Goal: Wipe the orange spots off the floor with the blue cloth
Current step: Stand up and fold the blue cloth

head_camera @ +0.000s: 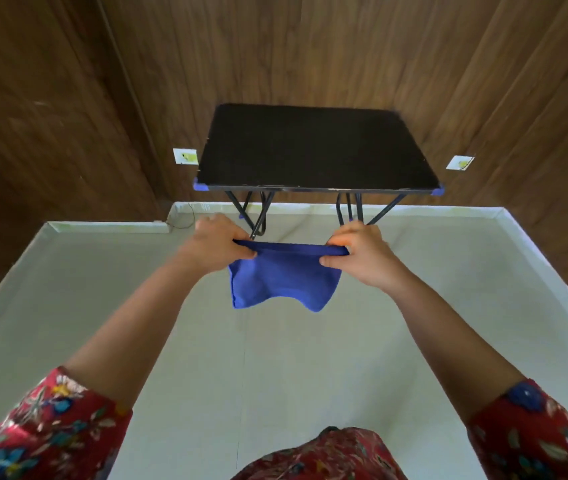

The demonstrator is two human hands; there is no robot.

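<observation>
The blue cloth (284,280) hangs in the air in front of me, stretched by its top edge between both hands. My left hand (218,245) pinches the cloth's left top corner. My right hand (362,252) pinches the right top corner. Its lower edge droops loosely above the pale grey floor (275,368). A small orange patch (339,241) shows just behind my right hand's fingers; whether it lies on the floor I cannot tell. No other orange spots are visible on the floor.
A black folding table (317,150) with blue corner caps stands ahead against the wood-panelled wall (67,116). Its thin metal legs (258,216) come down just behind my hands. White skirting (549,268) borders the floor. Two white wall sockets (184,156) flank the table.
</observation>
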